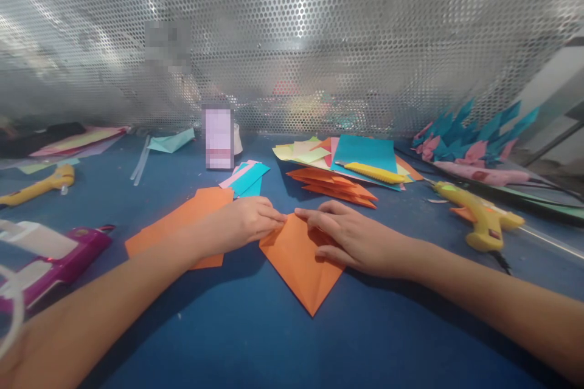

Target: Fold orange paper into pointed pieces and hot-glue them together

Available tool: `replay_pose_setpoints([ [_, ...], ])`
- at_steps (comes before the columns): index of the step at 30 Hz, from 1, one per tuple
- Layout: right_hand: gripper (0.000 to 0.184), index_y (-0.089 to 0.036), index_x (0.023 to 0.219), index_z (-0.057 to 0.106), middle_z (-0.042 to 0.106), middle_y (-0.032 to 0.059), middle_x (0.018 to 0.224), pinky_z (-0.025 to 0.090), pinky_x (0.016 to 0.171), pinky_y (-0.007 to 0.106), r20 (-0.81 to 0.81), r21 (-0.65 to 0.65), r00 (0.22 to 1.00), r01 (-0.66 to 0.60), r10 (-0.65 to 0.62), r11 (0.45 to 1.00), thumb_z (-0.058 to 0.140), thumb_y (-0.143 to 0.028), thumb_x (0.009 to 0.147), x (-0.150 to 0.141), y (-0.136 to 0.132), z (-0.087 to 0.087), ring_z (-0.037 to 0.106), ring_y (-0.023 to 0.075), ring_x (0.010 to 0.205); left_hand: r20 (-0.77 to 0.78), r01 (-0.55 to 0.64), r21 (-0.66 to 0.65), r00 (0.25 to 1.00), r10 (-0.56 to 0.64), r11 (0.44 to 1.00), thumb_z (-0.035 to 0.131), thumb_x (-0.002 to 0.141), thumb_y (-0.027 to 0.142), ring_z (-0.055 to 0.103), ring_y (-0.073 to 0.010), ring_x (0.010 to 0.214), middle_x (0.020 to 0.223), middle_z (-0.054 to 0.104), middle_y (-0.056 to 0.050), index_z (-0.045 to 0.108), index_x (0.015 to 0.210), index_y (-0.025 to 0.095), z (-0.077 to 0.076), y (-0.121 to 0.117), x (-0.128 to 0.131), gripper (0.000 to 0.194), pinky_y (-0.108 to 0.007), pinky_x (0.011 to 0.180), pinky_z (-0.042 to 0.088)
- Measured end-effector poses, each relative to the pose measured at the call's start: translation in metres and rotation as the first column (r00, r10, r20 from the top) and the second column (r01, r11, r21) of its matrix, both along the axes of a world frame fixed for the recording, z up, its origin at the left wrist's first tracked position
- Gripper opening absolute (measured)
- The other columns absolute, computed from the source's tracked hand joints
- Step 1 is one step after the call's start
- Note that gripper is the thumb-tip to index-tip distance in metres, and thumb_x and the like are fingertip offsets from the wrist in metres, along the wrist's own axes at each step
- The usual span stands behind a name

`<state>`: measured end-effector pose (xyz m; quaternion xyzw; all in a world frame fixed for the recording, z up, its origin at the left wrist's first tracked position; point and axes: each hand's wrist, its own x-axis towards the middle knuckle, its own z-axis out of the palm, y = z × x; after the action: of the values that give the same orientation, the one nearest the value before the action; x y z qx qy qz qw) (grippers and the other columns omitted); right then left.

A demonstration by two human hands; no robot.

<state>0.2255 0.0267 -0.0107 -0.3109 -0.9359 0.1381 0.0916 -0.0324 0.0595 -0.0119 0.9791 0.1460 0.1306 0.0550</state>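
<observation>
A folded sheet of orange paper [308, 273] lies on the blue table with one corner pointing toward me. My left hand [249, 222] has its fingers together at the paper's upper left edge, closed on it; the thumb is hidden. Over the upper right part of the same sheet rests my right hand [353, 234], fingers spread, the index fingertip at the top corner and the thumb lying on the paper. Beneath my left forearm are more flat orange sheets [205, 200]. Just beyond my right hand sits a stack of folded orange pieces [335, 185].
Colored paper with a blue sheet [365, 152] and a yellow utility knife [376, 172] lies behind. Yellow glue guns [483, 209] [41, 187] are at both sides. A magenta device [77, 258] is left. A phone [219, 138] stands before the perforated metal panel [292, 30].
</observation>
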Motion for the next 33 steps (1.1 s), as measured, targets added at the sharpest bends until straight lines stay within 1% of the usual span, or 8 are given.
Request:
replay_pose_setpoints([
  [6,0.037,-0.016,0.119,0.054,0.059,0.0139,0.116,0.044,0.090,0.045,-0.006,0.001,1.000,0.006,-0.006,1.000,0.047,-0.040,0.092,0.001,0.001,-0.001,0.046,0.0278,0.109,-0.024,0.019,-0.010,1.000,-0.020,1.000,0.039,0.095,0.011,0.061,-0.0172,0.096,0.108,0.069,-0.008,0.069,0.095,0.016,0.004,-0.001,0.000,0.030,-0.031,0.082,0.051],
  [12,0.037,-0.016,0.119,0.054,0.060,0.0137,0.114,0.045,0.089,0.046,-0.015,-0.005,1.000,0.002,-0.002,1.000,0.046,-0.040,0.092,0.000,0.000,-0.001,0.046,0.0279,0.109,-0.037,-0.017,-0.105,0.999,0.013,0.994,0.046,0.092,0.012,0.060,-0.0168,0.099,0.118,0.065,-0.007,0.067,0.103,0.020,0.004,0.000,-0.002,0.025,-0.030,0.081,0.051],
  [16,0.039,-0.014,0.120,0.053,0.060,0.0142,0.111,0.044,0.091,0.045,0.008,-0.002,1.000,0.006,-0.006,1.000,0.046,-0.040,0.092,-0.001,0.000,0.001,0.046,0.0279,0.110,-0.011,-0.036,-0.149,0.999,0.035,0.988,0.047,0.091,0.012,0.061,-0.0161,0.093,0.113,0.067,-0.006,0.070,0.094,0.020,0.010,-0.004,0.001,0.024,-0.029,0.077,0.051],
  [19,0.039,-0.014,0.121,0.052,0.061,0.0138,0.108,0.044,0.090,0.045,0.010,0.000,1.000,0.002,-0.002,1.000,0.046,-0.040,0.092,-0.001,0.000,0.001,0.046,0.0279,0.110,0.014,-0.078,-0.169,0.997,0.081,0.983,0.051,0.091,0.019,0.062,-0.0163,0.088,0.106,0.070,-0.006,0.070,0.092,0.021,0.016,-0.008,0.004,0.019,-0.029,0.073,0.051],
  [23,0.040,-0.015,0.123,0.052,0.059,0.0144,0.115,0.044,0.090,0.045,-0.003,0.013,1.000,-0.006,0.006,1.000,0.046,-0.040,0.092,0.001,0.000,0.000,0.046,0.0278,0.109,0.044,-0.095,-0.109,0.994,0.100,0.990,0.051,0.090,0.021,0.060,-0.0172,0.086,0.102,0.071,-0.006,0.070,0.093,0.021,0.020,-0.011,0.007,0.019,-0.031,0.073,0.050],
  [27,0.047,-0.014,0.132,0.044,0.059,0.0146,0.114,0.044,0.090,0.045,-0.020,0.022,1.000,-0.012,0.013,1.000,0.046,-0.039,0.092,0.001,-0.001,-0.001,0.047,0.0275,0.109,0.022,-0.111,-0.029,0.994,0.111,0.993,0.050,0.087,0.015,0.056,-0.0201,0.085,0.102,0.071,-0.006,0.072,0.083,0.019,0.020,-0.016,0.009,0.023,-0.033,0.070,0.048],
  [30,0.051,-0.013,0.137,0.039,0.059,0.0143,0.113,0.043,0.091,0.044,-0.006,0.020,1.000,-0.009,0.009,1.000,0.046,-0.039,0.093,0.001,0.000,-0.001,0.046,0.0275,0.109,0.013,-0.149,0.003,0.989,0.149,0.989,0.048,0.083,0.011,0.055,-0.0201,0.083,0.095,0.072,-0.005,0.071,0.075,0.018,0.022,-0.019,0.010,0.026,-0.032,0.068,0.047],
  [33,0.056,-0.011,0.140,0.034,0.060,0.0136,0.110,0.042,0.092,0.043,0.002,0.014,1.000,-0.011,0.011,1.000,0.045,-0.040,0.093,0.001,0.001,-0.002,0.044,0.0274,0.110,-0.030,-0.201,-0.011,0.979,0.200,0.980,0.048,0.079,0.008,0.054,-0.0182,0.077,0.083,0.072,-0.002,0.069,0.069,0.019,0.026,-0.022,0.007,0.026,-0.029,0.067,0.046],
])
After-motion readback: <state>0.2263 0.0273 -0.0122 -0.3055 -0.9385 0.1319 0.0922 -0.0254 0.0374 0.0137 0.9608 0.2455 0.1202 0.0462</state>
